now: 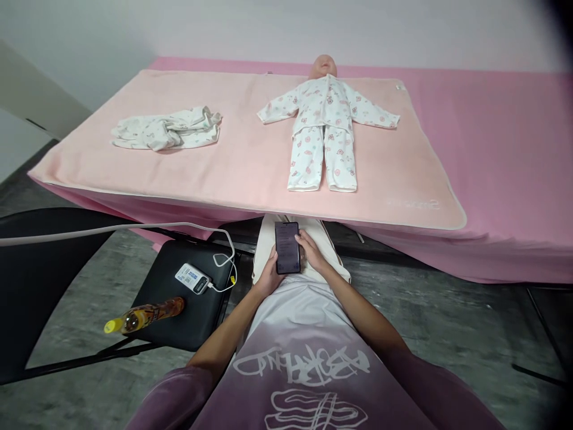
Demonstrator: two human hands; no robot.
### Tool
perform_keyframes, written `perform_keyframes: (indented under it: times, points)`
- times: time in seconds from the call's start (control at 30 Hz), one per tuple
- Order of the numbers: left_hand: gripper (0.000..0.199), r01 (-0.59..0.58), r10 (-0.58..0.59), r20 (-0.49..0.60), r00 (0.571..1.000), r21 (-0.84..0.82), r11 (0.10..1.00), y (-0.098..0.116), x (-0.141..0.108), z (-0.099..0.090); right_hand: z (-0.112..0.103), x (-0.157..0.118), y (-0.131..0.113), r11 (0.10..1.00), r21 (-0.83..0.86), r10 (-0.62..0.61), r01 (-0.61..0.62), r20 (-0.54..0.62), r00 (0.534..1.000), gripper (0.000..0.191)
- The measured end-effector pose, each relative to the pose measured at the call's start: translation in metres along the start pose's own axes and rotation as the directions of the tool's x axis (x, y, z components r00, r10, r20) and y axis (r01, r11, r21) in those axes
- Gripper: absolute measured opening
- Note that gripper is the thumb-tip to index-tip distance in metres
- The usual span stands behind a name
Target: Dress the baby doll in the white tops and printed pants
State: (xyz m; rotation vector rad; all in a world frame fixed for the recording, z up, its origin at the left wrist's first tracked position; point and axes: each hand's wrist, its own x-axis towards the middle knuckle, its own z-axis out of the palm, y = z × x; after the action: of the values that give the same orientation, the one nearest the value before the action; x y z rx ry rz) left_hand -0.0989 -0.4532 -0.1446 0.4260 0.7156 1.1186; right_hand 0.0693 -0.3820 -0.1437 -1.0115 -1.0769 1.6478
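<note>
A dark phone (287, 248) is held upright over the lap, its screen lit with dim lines. My left hand (269, 275) grips its left edge and lower corner. My right hand (310, 251) closes on the right edge, the thumb touching the screen. Beyond the phone, on a light pink mat (242, 173), a baby doll (323, 67) lies on its back. It wears a white patterned top (326, 107) with both sleeves spread out and matching trousers (305, 161). Folded white patterned cloth (168, 130) rests on the mat's left part.
A pink sheet (501, 161) covers the table under the mat. On the black chair (201, 316) at the left are a white power bank (192, 278) with a cable and a drink bottle (152, 313) with a yellow cap. A pale cable (134, 227) crosses above the chair.
</note>
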Motion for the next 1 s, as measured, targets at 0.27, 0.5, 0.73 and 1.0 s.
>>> perform_keyframes:
  times: [0.27, 0.5, 0.73, 1.0]
  points:
    - [0.067, -0.009, 0.005, 0.058, 0.998, 0.068, 0.998, 0.002, -0.013, 0.000, 0.003, 0.012, -0.015, 0.952, -0.268, -0.171, 0.146, -0.072, 0.983, 0.049]
    - [0.068, 0.001, -0.005, 0.049, 0.999, 0.080, 0.997, 0.016, -0.023, 0.011, 0.007, 0.010, -0.020, 0.964, -0.229, -0.152, 0.136, -0.054, 0.987, 0.055]
    - [0.072, 0.040, -0.039, -0.023, 0.999, 0.060, 0.997, 0.035, -0.044, 0.012, 0.024, 0.002, -0.027, 0.971, -0.218, -0.100, 0.100, 0.010, 0.995, 0.049]
    - [0.068, 0.035, -0.026, -0.079, 0.997, 0.111, 0.993, 0.049, -0.077, 0.008, 0.040, -0.020, -0.039, 0.975, -0.193, -0.090, 0.107, 0.094, 0.991, 0.046]
